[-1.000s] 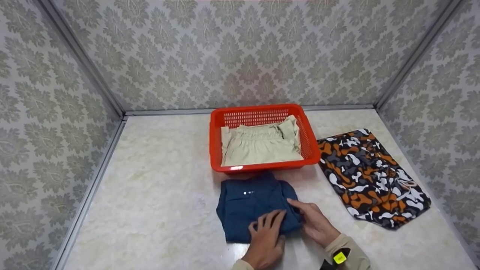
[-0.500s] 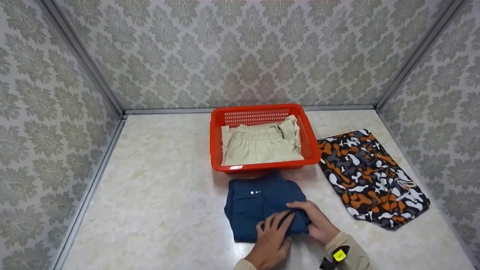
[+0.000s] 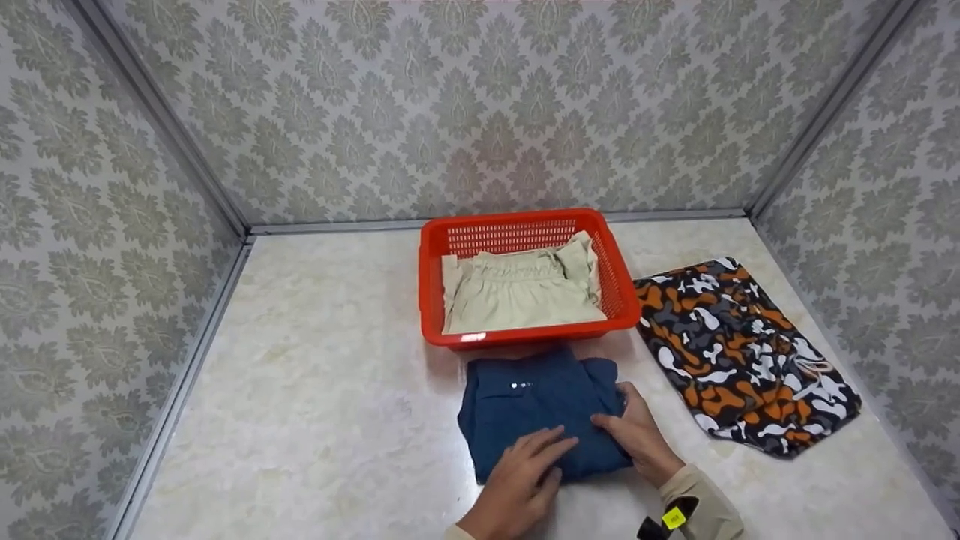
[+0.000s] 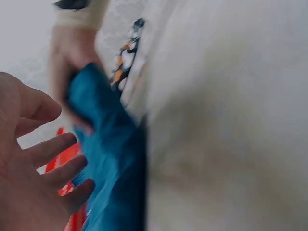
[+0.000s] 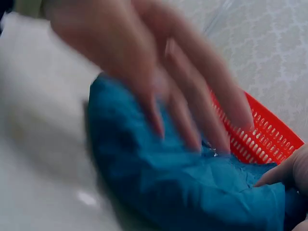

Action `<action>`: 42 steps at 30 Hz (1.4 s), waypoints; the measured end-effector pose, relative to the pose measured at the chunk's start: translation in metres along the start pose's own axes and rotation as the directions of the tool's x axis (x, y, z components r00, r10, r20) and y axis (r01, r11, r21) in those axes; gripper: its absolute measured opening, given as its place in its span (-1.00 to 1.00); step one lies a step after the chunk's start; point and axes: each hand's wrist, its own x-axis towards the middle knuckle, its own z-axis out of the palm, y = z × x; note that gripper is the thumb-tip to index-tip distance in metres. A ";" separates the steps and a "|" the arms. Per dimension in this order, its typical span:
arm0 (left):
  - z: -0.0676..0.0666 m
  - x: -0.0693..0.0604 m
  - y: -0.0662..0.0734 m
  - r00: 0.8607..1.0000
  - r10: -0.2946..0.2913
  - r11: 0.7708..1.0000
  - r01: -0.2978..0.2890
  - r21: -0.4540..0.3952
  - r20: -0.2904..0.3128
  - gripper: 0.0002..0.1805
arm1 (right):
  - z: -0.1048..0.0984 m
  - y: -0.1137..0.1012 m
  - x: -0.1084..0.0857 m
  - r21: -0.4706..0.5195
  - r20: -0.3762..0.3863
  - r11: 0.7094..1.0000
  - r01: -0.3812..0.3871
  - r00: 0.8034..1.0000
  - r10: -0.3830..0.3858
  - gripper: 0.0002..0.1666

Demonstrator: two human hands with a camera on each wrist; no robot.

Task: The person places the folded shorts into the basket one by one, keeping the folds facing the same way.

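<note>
A folded blue garment with small white marks lies in front of the basket in the head view. My left hand is over its lower part with fingers spread and nearly straight; contact is unclear. In the left wrist view, the left hand is beside the garment, fingers apart. At the garment's right edge, my right hand grips the cloth, thumb on top. The right wrist view shows the left hand blurred above the cloth, and part of the right hand holding its end.
Behind the garment stands a red basket with beige clothing in it. A black, orange and white patterned garment lies flat at the right. Patterned walls enclose the table at the back and sides.
The blue garment has shifted right. The left hand's fingers have straightened, and it has moved slightly left over the last half second. My right hand has moved a little right, still at the garment's edge.
</note>
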 end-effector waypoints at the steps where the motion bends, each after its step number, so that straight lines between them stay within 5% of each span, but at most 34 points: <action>1: -0.007 -0.002 -0.002 0.999 -0.031 1.000 0.031 0.005 -0.033 -0.49 | 0.000 0.000 0.000 -0.032 -0.010 0.999 0.030 0.999 -0.030 -0.35; 4: -0.026 -0.007 -0.012 0.976 -0.181 0.983 0.184 0.011 -0.118 -0.49 | -0.002 0.000 -0.002 -0.110 -0.039 0.987 0.113 0.992 -0.118 -0.47; 8: -0.041 -0.010 -0.026 0.913 -0.383 0.924 0.378 -0.062 -0.139 -0.37 | -0.002 0.001 -0.004 -0.168 -0.057 0.964 0.204 0.975 -0.217 -0.50; 14: -0.036 -0.008 -0.036 0.861 -0.483 0.859 0.431 -0.277 -0.159 -0.20 | -0.001 0.006 -0.004 -0.146 -0.062 0.942 0.301 0.948 -0.312 -0.53; 18: -0.036 0.004 -0.037 0.800 -0.569 0.762 0.424 -0.490 -0.192 -0.05 | -0.003 0.008 -0.003 -0.163 -0.067 0.920 0.357 0.926 -0.371 -0.52; 24: -0.038 0.021 -0.046 0.760 -0.648 0.574 0.446 -0.687 -0.049 0.03 | -0.007 0.014 -0.001 -0.190 -0.064 0.915 0.355 0.926 -0.372 -0.50; 28: -0.031 0.030 -0.049 0.774 -0.633 0.474 0.407 -0.780 0.019 -0.08 | -0.010 0.018 0.002 -0.165 -0.062 0.930 0.328 0.938 -0.341 -0.52; 31: -0.025 0.036 -0.050 0.788 -0.615 0.434 0.349 -0.830 0.009 -0.17 | -0.011 0.020 0.004 -0.122 -0.057 0.947 0.296 0.951 -0.305 -0.53; 34: -0.023 0.037 -0.052 0.795 -0.606 0.459 0.319 -0.829 -0.030 -0.26 | -0.014 0.021 0.003 -0.074 -0.034 0.961 0.266 0.963 -0.269 -0.54; 39: -0.022 0.029 -0.053 0.850 -0.525 0.483 0.256 -0.838 -0.043 -0.38 | -0.022 0.022 -0.004 0.002 -0.029 0.971 0.238 0.971 -0.238 -0.53; 42: -0.024 0.021 -0.052 0.872 -0.485 0.557 0.250 -0.792 -0.066 -0.40 | -0.028 0.022 -0.010 0.033 -0.028 0.970 0.241 0.970 -0.241 -0.52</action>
